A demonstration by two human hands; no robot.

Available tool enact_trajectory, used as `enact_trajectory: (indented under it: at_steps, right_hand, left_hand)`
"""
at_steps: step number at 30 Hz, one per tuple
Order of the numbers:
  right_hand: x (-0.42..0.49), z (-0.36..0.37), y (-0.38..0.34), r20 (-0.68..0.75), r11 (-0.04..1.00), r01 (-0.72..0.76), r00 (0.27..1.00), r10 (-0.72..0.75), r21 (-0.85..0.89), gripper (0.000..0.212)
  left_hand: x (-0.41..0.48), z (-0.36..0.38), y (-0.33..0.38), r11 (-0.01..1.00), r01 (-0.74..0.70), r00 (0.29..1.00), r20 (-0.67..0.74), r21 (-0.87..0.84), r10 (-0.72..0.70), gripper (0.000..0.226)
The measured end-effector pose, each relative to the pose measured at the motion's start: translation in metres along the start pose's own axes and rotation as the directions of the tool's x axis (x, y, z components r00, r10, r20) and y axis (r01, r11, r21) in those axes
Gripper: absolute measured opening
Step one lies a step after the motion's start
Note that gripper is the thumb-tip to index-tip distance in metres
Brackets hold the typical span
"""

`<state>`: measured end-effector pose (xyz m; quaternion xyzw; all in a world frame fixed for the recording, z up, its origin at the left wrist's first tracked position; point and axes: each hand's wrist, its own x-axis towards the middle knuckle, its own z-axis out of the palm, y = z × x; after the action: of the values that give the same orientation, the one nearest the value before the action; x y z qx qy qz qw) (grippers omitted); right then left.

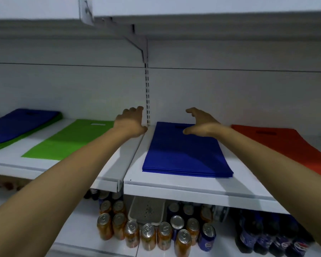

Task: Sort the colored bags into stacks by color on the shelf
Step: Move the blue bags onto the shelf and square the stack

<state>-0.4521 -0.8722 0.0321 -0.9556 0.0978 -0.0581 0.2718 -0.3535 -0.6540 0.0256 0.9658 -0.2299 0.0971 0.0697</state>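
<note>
Your forearms enter from the near left and near right and reach to the back of the shelf (174, 188).

Left hand (131, 121): fingers loosely spread, holding nothing. It sits over the seam between the two shelf sections, in front of the slotted upright (147, 93).

Right hand (200, 125): fingers apart, thumb out to the left, holding nothing. It is above the far end of the blue stack (185, 154); contact cannot be told.

Blue stack: several bags, edges fairly square. Long axis runs near to far, handle slot at the far end by the back wall. Near edge stops short of the shelf lip.

Green bag (69, 140): lies flat on the left section. Long axis is skewed, near end left and far end right, handle slot at the far end.

Orange-red bag (295, 145): lies on the right. Long axis runs from far left to near right, slot at the far end.

Mixed pile (20, 125): at far left, blue on top of green.

Open room: bare shelf between the green bag and the blue stack, and a narrower strip between the blue stack and the orange-red bag, partly under your right forearm.

Below the shelf: cans (148, 236), a grey tray (146, 210), dark bottles (267, 234).
</note>
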Motion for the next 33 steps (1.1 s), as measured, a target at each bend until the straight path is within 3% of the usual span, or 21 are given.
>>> enact_trajectory:
  at_steps: [9,15,24,33]
  right_hand:
    - [0.009,0.058,-0.099,0.121,0.927,0.314,0.948,-0.294,-0.207,0.095]
    - [-0.008,0.122,-0.169,0.187,0.846,0.500,0.863,-0.469,-0.186,0.090]
    - [-0.039,0.218,-0.289,0.254,0.739,0.664,0.738,-0.625,-0.112,0.085]
    - [-0.054,0.306,-0.427,0.296,0.668,0.735,0.667,-0.684,-0.114,0.074]
  left_hand:
    - [-0.074,-0.020,-0.067,0.973,0.157,0.986,-0.080,0.172,-0.145,0.081]
    - [-0.147,-0.029,-0.137,0.914,0.336,0.942,-0.063,0.226,-0.330,0.081]
    - [-0.247,-0.051,-0.248,0.785,0.566,0.822,-0.106,0.252,-0.559,0.074]
    - [-0.318,-0.078,-0.378,0.721,0.624,0.775,-0.123,0.301,-0.620,0.069]
